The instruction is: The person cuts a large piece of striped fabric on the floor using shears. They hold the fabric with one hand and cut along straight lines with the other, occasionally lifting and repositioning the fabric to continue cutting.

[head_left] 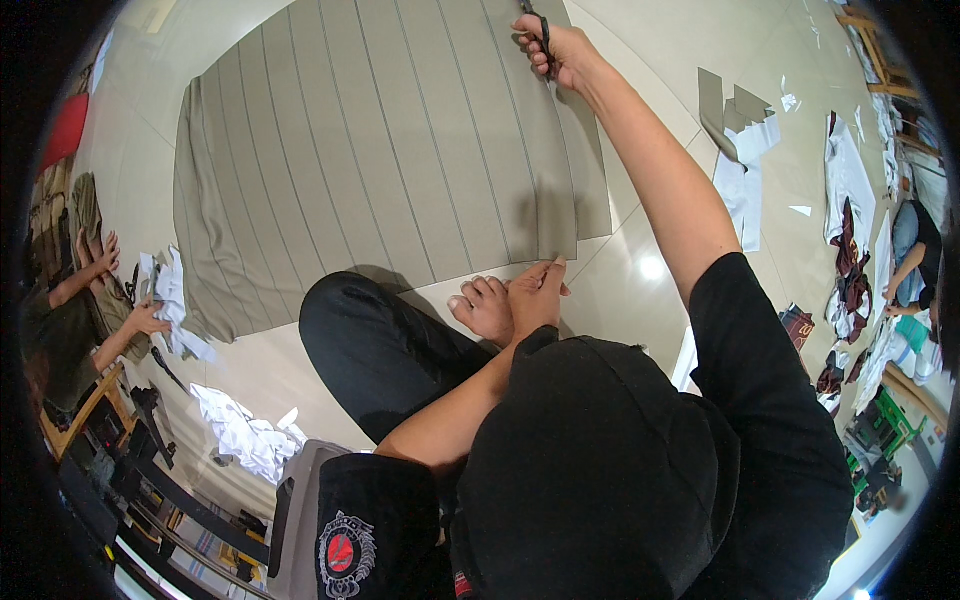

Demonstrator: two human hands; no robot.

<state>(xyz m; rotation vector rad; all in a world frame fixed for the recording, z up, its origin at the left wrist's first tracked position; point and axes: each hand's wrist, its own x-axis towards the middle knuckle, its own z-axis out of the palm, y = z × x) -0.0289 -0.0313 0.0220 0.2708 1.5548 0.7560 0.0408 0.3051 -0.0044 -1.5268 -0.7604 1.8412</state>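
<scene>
A large taupe cloth with thin dark stripes lies spread over the tiled floor, its left side rumpled. At its far right edge my right hand is closed round black-handled scissors; their blades run up to the picture's rim and are hard to make out. My left hand pinches the near right corner of the cloth, beside my bare foot. Along the right side a narrow band of the same cloth lies past a lengthwise edge. My right arm is stretched far forward, the left one bent.
Taupe and white scraps lie on the floor to the right, with white and maroon pieces farther out. At the left, a co-worker's hands are at white cloth. White crumpled cloth lies near left. Another person sits far right.
</scene>
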